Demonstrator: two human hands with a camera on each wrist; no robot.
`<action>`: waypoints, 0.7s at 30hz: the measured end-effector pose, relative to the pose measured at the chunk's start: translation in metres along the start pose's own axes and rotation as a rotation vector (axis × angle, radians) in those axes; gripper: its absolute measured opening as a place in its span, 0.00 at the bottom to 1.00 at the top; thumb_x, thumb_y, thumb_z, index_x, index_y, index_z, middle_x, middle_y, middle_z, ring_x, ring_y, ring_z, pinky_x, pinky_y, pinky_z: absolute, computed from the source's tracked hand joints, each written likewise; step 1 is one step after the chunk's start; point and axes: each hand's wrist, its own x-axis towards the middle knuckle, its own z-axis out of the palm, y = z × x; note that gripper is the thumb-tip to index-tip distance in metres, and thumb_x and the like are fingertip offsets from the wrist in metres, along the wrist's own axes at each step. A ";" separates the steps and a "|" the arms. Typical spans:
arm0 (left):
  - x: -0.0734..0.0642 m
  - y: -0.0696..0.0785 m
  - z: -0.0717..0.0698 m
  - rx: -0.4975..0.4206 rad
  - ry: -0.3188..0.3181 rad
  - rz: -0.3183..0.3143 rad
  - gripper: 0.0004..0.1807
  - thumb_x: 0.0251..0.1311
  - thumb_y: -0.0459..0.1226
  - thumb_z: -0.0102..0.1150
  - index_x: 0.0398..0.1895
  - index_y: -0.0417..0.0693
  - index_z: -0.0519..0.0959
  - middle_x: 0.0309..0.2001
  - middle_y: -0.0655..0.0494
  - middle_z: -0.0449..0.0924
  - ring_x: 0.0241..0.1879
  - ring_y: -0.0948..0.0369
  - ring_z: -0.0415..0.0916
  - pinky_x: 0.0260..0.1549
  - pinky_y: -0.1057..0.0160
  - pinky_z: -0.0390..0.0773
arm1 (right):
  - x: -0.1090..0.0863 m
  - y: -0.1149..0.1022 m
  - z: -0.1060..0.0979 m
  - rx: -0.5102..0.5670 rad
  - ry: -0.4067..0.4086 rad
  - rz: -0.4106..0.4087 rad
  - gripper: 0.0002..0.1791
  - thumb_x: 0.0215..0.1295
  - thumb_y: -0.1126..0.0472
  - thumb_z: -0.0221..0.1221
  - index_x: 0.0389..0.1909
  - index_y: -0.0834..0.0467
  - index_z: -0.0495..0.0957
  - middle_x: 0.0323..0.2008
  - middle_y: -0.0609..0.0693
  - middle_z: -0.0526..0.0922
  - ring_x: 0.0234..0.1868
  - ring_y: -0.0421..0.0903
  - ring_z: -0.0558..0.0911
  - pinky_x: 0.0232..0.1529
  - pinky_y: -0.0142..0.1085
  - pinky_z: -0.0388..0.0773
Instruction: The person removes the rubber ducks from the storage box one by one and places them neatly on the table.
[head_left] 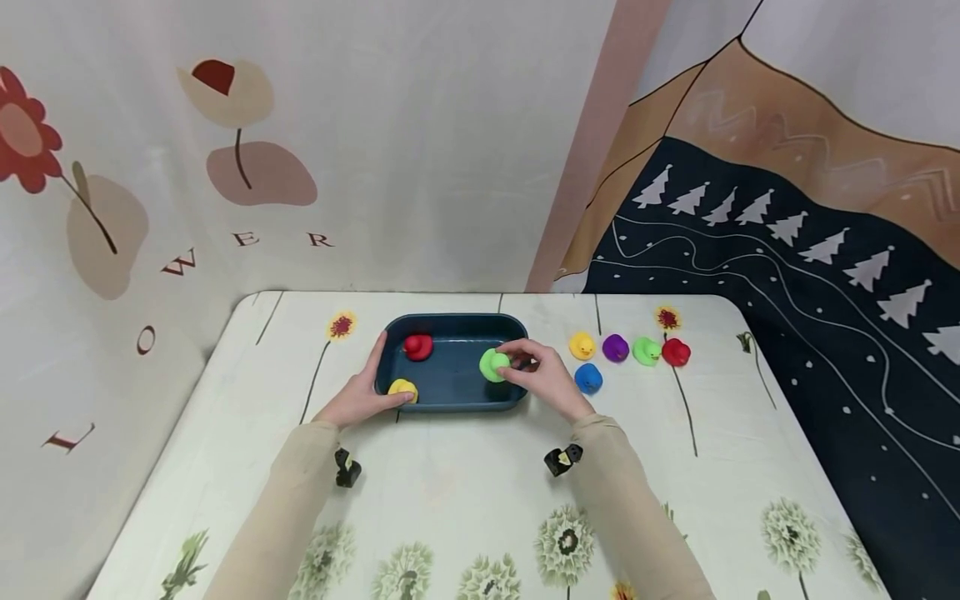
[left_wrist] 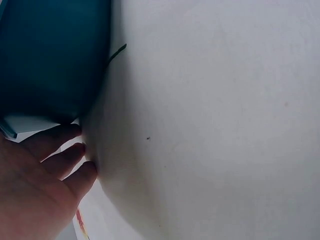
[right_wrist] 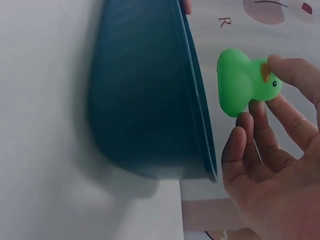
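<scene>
A dark blue oval-cornered tray stands on the cloth, with a red rubber duck and a yellow rubber duck inside. My left hand grips the tray's left end, thumb over the near rim by the yellow duck. In the left wrist view, fingertips lie along the outside of the tray. Over the tray's right part, my right hand pinches a green rubber duck. The right wrist view shows this green duck held by its head, above the rim.
Right of the tray on the patterned tablecloth are a yellow duck, a blue duck, a purple duck, another green duck and another red duck. A printed curtain hangs behind the table.
</scene>
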 end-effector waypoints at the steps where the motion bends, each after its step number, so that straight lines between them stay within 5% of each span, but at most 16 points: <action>1: 0.000 0.000 0.000 -0.001 -0.001 0.002 0.62 0.56 0.52 0.67 0.76 0.68 0.26 0.75 0.37 0.41 0.65 0.32 0.56 0.59 0.33 0.60 | -0.001 0.000 -0.002 -0.001 0.004 -0.003 0.16 0.61 0.62 0.66 0.51 0.57 0.80 0.41 0.50 0.80 0.41 0.48 0.76 0.43 0.37 0.75; 13: 0.000 -0.002 0.000 -0.014 0.000 0.014 0.62 0.54 0.53 0.68 0.76 0.68 0.27 0.75 0.37 0.40 0.65 0.33 0.56 0.58 0.34 0.60 | -0.014 0.007 -0.034 -0.044 0.076 0.010 0.18 0.59 0.62 0.67 0.50 0.61 0.81 0.39 0.54 0.79 0.40 0.49 0.76 0.43 0.35 0.74; 21: 0.000 -0.002 0.000 -0.008 -0.005 0.004 0.62 0.55 0.53 0.67 0.76 0.67 0.26 0.75 0.39 0.38 0.66 0.33 0.54 0.59 0.34 0.60 | -0.034 -0.017 -0.057 -0.080 0.099 0.009 0.17 0.61 0.67 0.65 0.49 0.70 0.78 0.39 0.63 0.78 0.41 0.55 0.75 0.43 0.35 0.74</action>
